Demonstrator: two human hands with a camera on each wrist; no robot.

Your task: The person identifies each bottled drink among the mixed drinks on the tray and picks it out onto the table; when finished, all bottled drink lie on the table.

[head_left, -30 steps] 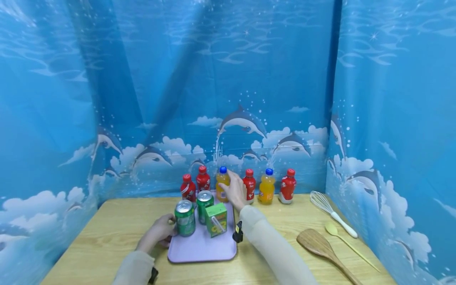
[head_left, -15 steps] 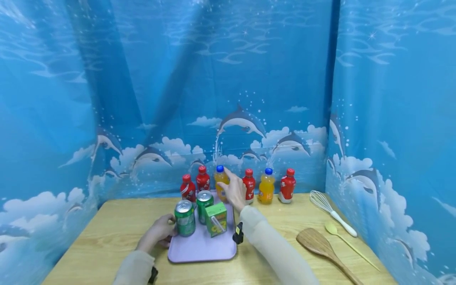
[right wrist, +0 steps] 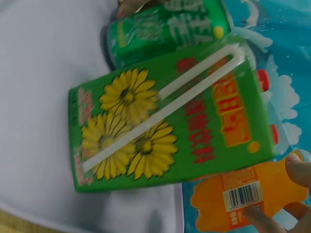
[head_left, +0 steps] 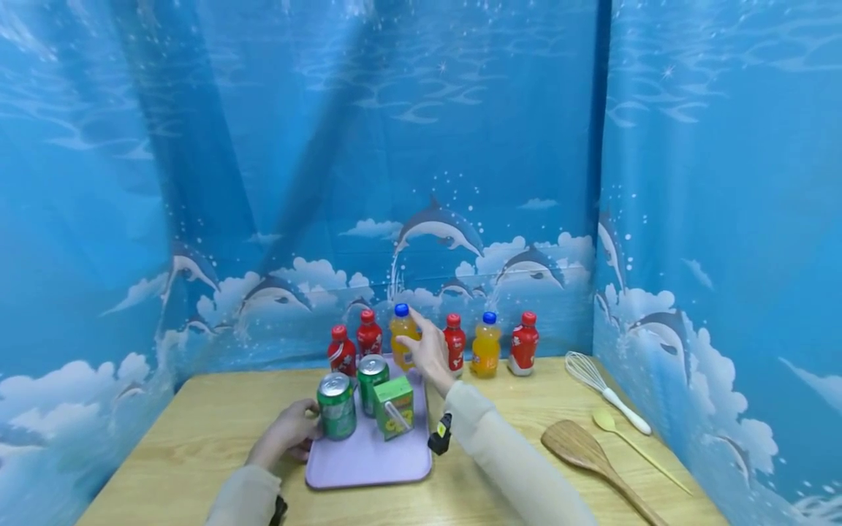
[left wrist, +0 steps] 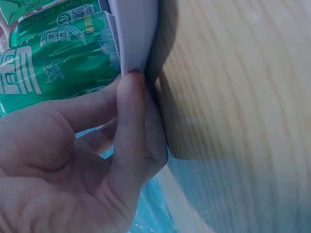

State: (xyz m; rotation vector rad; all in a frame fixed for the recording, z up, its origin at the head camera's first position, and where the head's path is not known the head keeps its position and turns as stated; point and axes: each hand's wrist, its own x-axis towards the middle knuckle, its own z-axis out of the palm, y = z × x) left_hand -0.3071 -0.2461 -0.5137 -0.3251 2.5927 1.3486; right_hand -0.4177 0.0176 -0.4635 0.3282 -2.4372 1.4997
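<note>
The orange bottle stands at the far edge of the lilac tray, with the right hand wrapped about its body; the right wrist view shows fingertips pinching the labelled middle. Starting nearest, the tray lies toward the table's near edge, and the left hand grips its left rim, thumb against the nearer green can. Behind that stand a second green can and a green juice carton with a straw on its side. The bottle looks like smooth, light plastic, probably stiff when full and slippery at the label, so the waist seems the safest hold. Along the table's far edge stand red bottles and another orange one.
</note>
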